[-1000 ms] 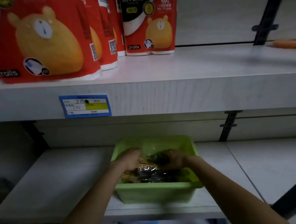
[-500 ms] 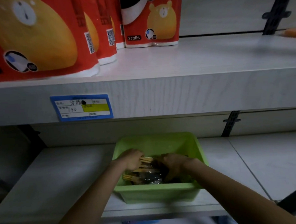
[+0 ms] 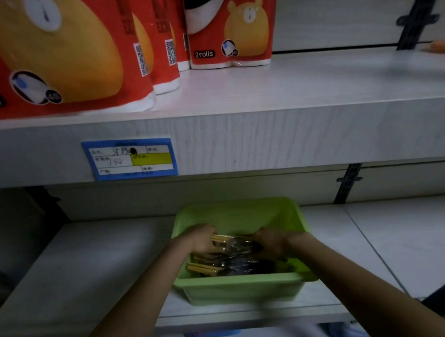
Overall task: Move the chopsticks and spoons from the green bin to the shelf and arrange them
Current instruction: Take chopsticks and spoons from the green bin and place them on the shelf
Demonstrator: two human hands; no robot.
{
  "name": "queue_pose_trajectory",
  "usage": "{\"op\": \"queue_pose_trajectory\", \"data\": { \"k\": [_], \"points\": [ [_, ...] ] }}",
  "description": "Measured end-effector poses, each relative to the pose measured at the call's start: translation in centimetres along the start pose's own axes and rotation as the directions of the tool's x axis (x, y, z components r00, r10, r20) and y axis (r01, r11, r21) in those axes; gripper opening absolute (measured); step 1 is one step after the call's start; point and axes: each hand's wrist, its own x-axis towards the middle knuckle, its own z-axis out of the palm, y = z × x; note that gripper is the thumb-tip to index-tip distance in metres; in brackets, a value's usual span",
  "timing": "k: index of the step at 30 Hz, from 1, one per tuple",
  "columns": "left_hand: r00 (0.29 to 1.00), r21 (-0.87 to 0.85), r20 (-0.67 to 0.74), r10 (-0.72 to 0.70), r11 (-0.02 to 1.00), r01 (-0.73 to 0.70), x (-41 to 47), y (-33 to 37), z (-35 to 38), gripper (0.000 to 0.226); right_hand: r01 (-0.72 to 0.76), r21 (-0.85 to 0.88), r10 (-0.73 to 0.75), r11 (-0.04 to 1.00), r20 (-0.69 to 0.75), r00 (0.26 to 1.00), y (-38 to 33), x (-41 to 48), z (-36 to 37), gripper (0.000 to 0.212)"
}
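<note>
Head view, biggest first. The upper shelf spans the frame, with red roll packs on its left part and a blue price label on its front edge. The lower shelf carries the green bin, set close to its front edge.

Both hands are down inside the bin. The left hand has its fingers curled round the pale wooden end of a film-wrapped bundle of chopsticks. The right hand is closed over the dark end.

The bundle lies crosswise and roughly level, long axis left to right, pale ends to the left. More wrapped packs lie beneath it, running much the same way. I cannot tell which of them hold spoons.

I judge the bundle light and stiff along its length, with slick, crinkly film. I'd take it round the sticks at both ends rather than pinch the wrap, and keep it level so nothing slides out endways.
</note>
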Motion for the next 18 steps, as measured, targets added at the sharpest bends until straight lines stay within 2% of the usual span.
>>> {"op": "queue_pose_trajectory", "data": {
  "k": [4, 8, 10, 15, 18],
  "points": [
    [1.000, -0.043, 0.013, -0.023, 0.999, 0.023, 0.1, -0.1, -0.3, 0.033, -0.037, 0.054, 0.038, 0.998, -0.021, 0.999, 0.4, -0.6, -0.7, 0.034],
    [0.997, -0.061, 0.074, -0.003, 0.998, 0.007, 0.6, -0.1, -0.7, 0.018, -0.022, 0.076, 0.022, 0.997, 0.002, 1.000, 0.3, -1.2, -1.6, 0.032],
    [0.995, -0.087, 0.103, 0.009, 0.996, 0.000, 0.5, 0.1, -0.9, 0.015, -0.013, 0.086, 0.013, 0.996, -0.003, 1.000, 0.3, -1.5, -2.0, 0.024],
    [0.983, -0.146, 0.181, 0.014, 0.989, 0.013, 0.5, 0.0, -1.7, 0.029, 0.026, 0.068, -0.024, 0.997, -0.019, 1.000, -0.3, -2.8, -3.7, 0.018],
    [0.978, -0.143, 0.209, 0.009, 0.990, 0.022, 0.7, -0.2, -1.6, 0.035, 0.031, 0.013, -0.031, 0.999, 0.006, 1.000, -0.5, -3.5, -4.5, 0.029]
  ]
}}
